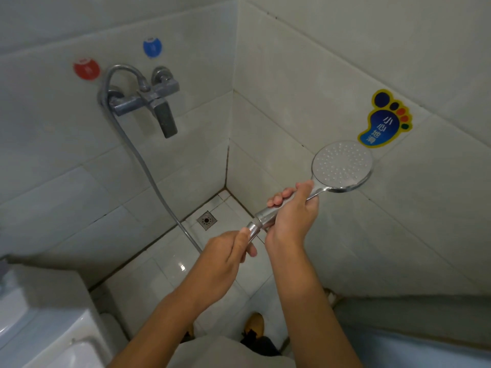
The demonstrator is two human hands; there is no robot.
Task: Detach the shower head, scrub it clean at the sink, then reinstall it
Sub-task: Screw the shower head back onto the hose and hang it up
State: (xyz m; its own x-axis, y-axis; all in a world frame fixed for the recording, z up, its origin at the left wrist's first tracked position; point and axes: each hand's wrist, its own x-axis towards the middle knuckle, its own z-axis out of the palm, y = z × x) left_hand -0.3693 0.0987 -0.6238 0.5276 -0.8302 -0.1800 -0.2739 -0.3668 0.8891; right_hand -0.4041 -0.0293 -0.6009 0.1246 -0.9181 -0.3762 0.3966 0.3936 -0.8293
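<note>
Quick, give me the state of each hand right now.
Left hand: closed on the hose nut.
Right hand: closed around the shower head handle.

Dim, flat light (greyish cast), a small glare spot on the glossy white floor tiles; wide-angle bending and softness toward edges.

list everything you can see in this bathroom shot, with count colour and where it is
shower head: 1, chrome with grey face, right of centre, handle in right hand
hose nut: 1, chrome, at handle's lower end, in left hand
hose: 1, silver, from mixer down to floor
mixer tap: 1, grey metal, left wall
round stickers: 2, red and blue, above tap
foot sticker: 1, blue and yellow, right wall
floor drain: 1, metal, corner floor
shoe: 1, yellow, bottom centre
left hand: 1
right hand: 1
</note>
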